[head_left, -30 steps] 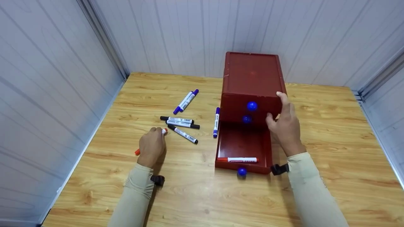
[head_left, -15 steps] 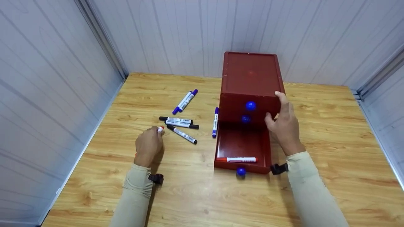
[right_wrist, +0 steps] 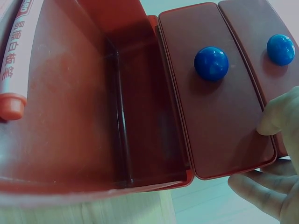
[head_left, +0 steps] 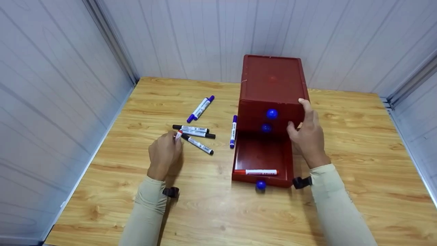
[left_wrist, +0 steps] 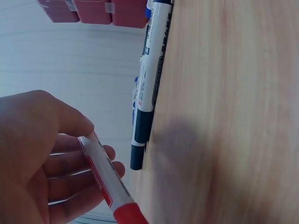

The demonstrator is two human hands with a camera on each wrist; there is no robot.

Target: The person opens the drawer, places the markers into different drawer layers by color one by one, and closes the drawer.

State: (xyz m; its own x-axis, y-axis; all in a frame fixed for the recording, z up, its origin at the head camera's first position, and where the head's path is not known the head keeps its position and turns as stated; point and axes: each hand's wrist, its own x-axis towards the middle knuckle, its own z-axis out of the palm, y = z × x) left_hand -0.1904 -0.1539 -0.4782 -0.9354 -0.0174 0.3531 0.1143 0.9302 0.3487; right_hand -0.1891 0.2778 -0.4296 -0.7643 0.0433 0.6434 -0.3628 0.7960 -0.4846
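Observation:
In the left wrist view, my left hand point(left_wrist: 37, 149) pinches a red-capped whiteboard marker point(left_wrist: 107, 177) between thumb and fingers, close over the table. Just ahead of that hand lie several black markers point(head_left: 198, 145). A dark red drawer box point(head_left: 273, 80) stands at the back right, its bottom drawer point(head_left: 263, 153) pulled out. Another red marker point(head_left: 261, 172) lies crosswise inside that drawer near its front. My right hand point(head_left: 309, 138) grips the box's right front corner, thumb on the drawer fronts, one finger at the top edge and other fingers along the side.
Blue round knobs point(head_left: 272, 113) stick out from the drawer fronts; the lowest knob point(head_left: 261, 185) juts toward me. Blue markers point(head_left: 200, 109) lie at the back, and one blue marker point(head_left: 233, 131) lies beside the box. White panel walls point(head_left: 191, 37) enclose the wooden table point(head_left: 205, 212).
My left hand has picked up the red marker from the table and shifted slightly forward, toward the black markers. The right hand and the drawer box stay in place.

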